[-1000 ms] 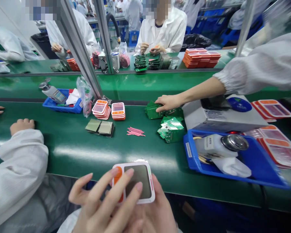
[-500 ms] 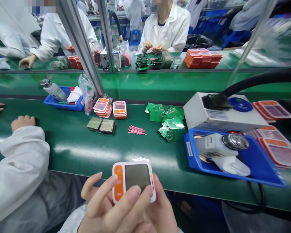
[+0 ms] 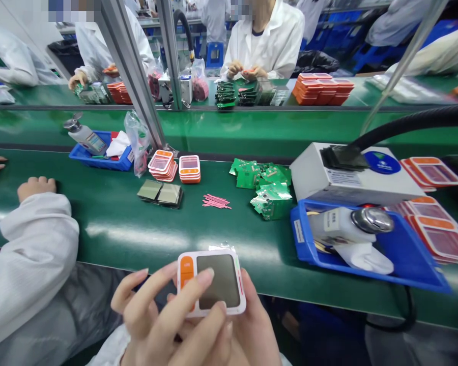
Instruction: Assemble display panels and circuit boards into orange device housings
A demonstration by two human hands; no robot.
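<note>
Currently: your left hand (image 3: 156,315) and right hand (image 3: 252,330) both clamped on white-orange panel (image 3: 211,281), off the worktop (image 3: 110,223) edge | screen seated | circuit boards (image 3: 269,195), spare screens (image 3: 161,193) untouched.

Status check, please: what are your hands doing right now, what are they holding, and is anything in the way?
Left hand, right hand both grip white-and-orange panel. Left fingers over its screen. Held above green bench edge; nothing blocking.
</note>
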